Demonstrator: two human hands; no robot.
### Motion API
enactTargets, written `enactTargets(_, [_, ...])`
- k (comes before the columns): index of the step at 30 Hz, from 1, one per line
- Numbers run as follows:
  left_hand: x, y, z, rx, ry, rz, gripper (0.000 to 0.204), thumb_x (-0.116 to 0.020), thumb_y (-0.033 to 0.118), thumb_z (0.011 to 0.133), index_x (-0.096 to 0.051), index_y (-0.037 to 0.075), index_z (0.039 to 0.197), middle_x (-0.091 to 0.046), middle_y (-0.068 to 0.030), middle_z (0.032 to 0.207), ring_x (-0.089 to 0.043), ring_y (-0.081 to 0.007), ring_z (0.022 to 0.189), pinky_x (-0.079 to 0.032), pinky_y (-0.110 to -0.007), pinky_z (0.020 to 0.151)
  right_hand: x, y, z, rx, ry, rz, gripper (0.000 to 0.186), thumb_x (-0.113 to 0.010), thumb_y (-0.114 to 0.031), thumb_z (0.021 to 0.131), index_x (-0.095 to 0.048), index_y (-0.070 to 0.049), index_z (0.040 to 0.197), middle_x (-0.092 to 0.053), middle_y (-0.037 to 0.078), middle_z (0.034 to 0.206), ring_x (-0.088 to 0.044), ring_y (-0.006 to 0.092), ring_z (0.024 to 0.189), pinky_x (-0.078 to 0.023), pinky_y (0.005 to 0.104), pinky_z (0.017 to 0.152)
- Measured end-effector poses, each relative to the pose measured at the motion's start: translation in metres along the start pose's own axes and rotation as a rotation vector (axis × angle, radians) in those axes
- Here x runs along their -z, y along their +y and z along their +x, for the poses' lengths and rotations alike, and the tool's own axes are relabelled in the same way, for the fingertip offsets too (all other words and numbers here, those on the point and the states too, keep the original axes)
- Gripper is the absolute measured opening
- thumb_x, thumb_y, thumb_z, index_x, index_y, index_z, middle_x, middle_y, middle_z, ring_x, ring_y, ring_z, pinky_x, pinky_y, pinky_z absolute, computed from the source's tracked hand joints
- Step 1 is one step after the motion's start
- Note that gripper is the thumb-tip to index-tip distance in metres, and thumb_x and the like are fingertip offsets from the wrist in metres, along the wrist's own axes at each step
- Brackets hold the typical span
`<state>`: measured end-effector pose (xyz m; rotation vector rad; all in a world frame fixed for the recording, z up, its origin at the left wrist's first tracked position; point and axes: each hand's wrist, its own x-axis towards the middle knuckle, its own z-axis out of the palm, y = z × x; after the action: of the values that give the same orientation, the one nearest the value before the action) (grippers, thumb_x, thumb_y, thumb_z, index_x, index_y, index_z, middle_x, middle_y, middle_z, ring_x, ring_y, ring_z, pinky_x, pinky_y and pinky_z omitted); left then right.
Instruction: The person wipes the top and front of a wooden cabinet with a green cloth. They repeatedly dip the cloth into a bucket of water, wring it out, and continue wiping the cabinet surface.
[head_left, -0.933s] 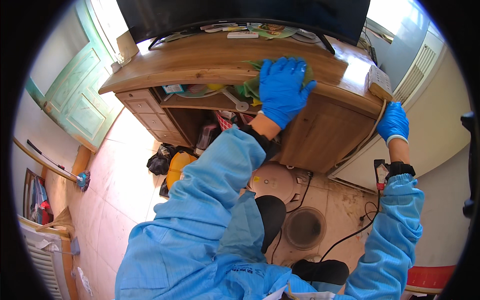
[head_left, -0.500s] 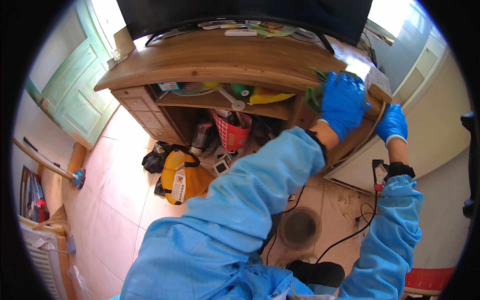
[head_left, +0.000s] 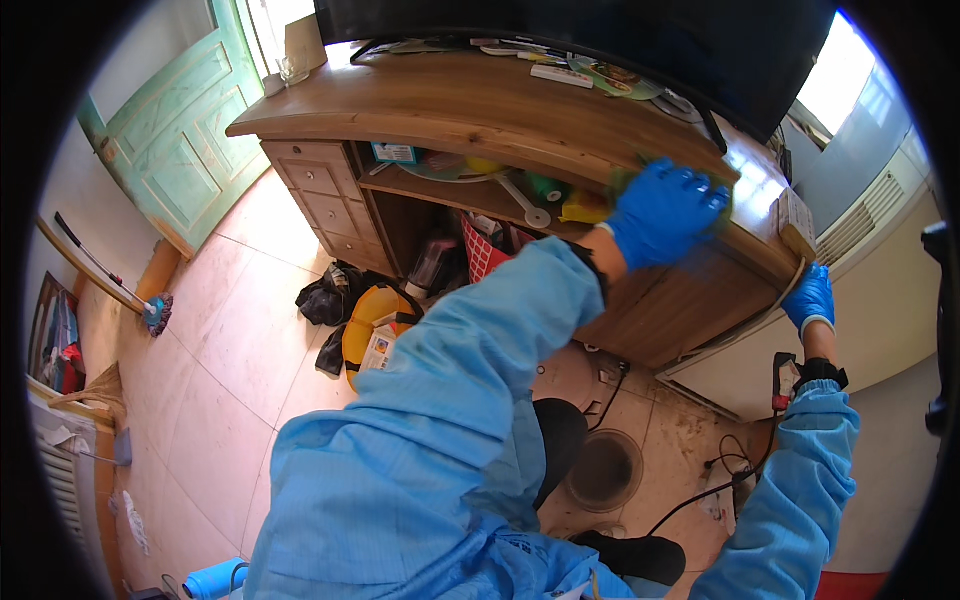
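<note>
Pale tiles (head_left: 230, 330) and a green door (head_left: 185, 130) flank, in the head view, a wooden tabletop (head_left: 450, 100) bearing a black screen (head_left: 600, 40). Beneath it, an open shelf (head_left: 430, 190) holds a blue-and-white box (head_left: 393, 153) and a white long-handled piece (head_left: 525, 202); the space below holds a red checked bag (head_left: 482, 255), partly hidden by the left sleeve (head_left: 450, 350). Green cloth (head_left: 625, 182) lies under the gloved left hand (head_left: 665, 215) at the front edge, palm down, fingers blurred; whether they pinch it, I cannot tell. The right hand (head_left: 810, 298) touches the tabletop's right corner, its fingertips hard to make out.
</note>
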<state>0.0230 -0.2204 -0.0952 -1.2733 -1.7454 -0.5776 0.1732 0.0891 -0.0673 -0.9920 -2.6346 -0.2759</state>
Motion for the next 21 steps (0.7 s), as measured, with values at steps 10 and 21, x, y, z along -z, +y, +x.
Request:
enactTargets(10, [0.089,-0.124,-0.073,0.092,0.042,0.076,0.049,-0.069,0.038,0.087,-0.061,0.015,0.13,-0.065,-0.0096,0.124,-0.061,-0.0313,0.113,-0.045,-0.046,0.1,-0.01,0.013,0.01,0.007,-0.029,0.004,0.084,-0.084,-0.017,0.068,-0.044,-0.006,0.141,-0.044,0.026,0.145,-0.045,0.0432,0.133,-0.042,0.0442,0.111])
enactTargets(21, [0.15,-0.231,-0.138,0.216,0.083,0.209,0.05,-0.063,0.044,0.092,-0.061,0.015,0.131,-0.065,-0.0134,0.122,-0.059,-0.0351,0.113,-0.041,-0.047,0.105,-0.004,0.009,0.001,0.0,0.007,0.144,0.064,-0.08,-0.013,0.073,-0.052,-0.009,0.13,-0.061,0.021,0.123,-0.061,0.0402,0.112,-0.053,0.0426,0.095])
